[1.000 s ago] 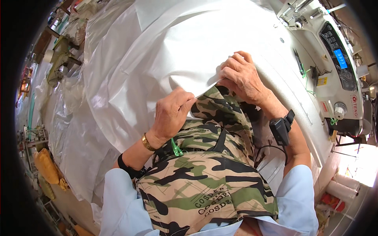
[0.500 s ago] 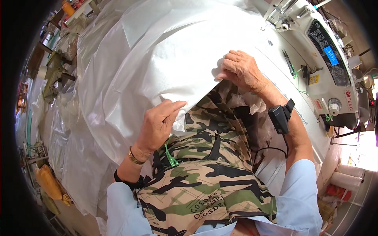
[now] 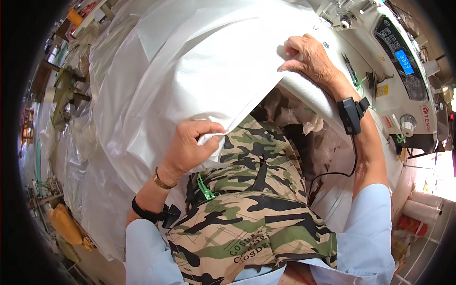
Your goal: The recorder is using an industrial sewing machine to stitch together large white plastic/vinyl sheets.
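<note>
A large white woven plastic sheet spreads in folds in front of me, and its straight near edge runs between my two hands. At the lower end of that edge, my left hand pinches a bunched fold between thumb and fingers. My right hand is farther up and to the right, closed with thumb and curled fingers at the sheet's edge. Under the right forearm a flap of white sheet curves toward the table. A camouflage apron covers my lap below the sheet.
A white sewing machine with a blue-lit panel stands at the right. Dark thread snips lie on its table beside green thread. Crumpled clear plastic lies beyond my lap. White rolls stand at the lower right.
My right hand has moved up and right along with the sheet's edge, and a flap now shows beneath it. My left hand's grip now shows bunched sheet between its fingers.
</note>
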A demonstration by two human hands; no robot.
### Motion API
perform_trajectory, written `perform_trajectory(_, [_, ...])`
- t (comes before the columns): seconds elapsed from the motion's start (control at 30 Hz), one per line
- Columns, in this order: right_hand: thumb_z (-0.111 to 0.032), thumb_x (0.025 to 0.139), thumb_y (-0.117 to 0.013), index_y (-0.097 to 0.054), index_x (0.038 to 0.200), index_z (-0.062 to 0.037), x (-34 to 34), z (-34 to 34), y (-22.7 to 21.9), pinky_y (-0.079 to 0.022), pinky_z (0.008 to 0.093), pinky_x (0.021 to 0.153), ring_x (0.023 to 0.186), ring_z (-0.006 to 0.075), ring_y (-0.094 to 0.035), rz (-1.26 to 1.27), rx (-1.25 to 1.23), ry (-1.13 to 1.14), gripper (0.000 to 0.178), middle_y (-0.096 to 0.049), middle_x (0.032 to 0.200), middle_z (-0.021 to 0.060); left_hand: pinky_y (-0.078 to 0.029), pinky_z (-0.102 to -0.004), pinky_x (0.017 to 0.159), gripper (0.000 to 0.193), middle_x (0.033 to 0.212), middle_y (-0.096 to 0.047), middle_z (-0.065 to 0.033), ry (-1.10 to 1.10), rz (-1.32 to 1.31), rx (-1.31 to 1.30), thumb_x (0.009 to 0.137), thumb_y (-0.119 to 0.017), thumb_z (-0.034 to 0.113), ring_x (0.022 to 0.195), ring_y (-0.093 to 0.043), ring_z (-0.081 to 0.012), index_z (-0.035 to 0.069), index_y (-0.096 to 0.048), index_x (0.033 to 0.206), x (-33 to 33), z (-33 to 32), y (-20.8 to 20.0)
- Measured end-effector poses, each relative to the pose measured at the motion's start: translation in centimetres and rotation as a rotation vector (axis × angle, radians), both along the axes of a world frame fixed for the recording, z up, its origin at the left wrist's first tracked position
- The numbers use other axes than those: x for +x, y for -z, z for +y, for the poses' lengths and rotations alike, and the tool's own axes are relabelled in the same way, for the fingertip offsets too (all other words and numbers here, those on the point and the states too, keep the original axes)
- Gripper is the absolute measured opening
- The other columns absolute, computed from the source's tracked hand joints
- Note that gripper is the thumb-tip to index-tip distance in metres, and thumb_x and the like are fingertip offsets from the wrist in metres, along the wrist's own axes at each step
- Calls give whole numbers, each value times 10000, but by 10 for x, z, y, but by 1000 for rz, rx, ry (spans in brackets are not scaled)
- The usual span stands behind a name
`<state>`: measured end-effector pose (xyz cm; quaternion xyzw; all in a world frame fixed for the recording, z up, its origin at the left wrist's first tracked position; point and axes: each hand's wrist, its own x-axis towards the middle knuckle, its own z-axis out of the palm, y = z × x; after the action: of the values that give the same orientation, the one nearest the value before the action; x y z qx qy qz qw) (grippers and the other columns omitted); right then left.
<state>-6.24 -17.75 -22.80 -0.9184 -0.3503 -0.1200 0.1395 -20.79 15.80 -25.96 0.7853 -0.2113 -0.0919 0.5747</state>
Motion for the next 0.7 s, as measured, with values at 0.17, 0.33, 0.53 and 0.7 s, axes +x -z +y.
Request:
perform_trajectory(0.17, [-570, 706, -691, -558, 913, -84, 19, -21, 2, -458, 397, 850, 847, 256, -586, -144, 9, 33, 545, -607, 797, 71, -507, -336, 562, 98, 711, -653, -155, 83, -288, 108, 718, -610, 37, 607, -649, -297, 9, -660, 798, 5, -19, -5])
perform_trajectory(0.33, [-508, 779, -694, -583, 926, -58, 5, -16, 13, -491, 394, 800, 844, 272, -594, -356, -86, 310, 485, -608, 848, 103, -478, -325, 517, 85, 654, -611, -135, 175, -343, 140, 702, -593, 9, 547, -608, -283, 8, -640, 772, 10, -27, -1])
perform_trajectory(0.53, [-508, 838, -650, -601, 877, -49, -16, -14, 17, -472, 401, 783, 816, 267, -597, -335, -90, 450, 464, -609, 838, 108, -485, -360, 524, 49, 677, -609, -109, 237, -468, 219, 737, -605, 47, 565, -615, -278, 40, -597, 785, 13, -36, 2])
perform_trajectory(0.7, [-551, 866, -595, -649, 970, -54, -19, -19, 17, -421, 422, 891, 943, 291, -592, -132, -10, 535, 511, -641, 993, 119, -446, -380, 497, 91, 645, -519, -86, 289, -587, 340, 768, -615, 57, 546, -574, -260, 52, -526, 784, 23, -50, -5])
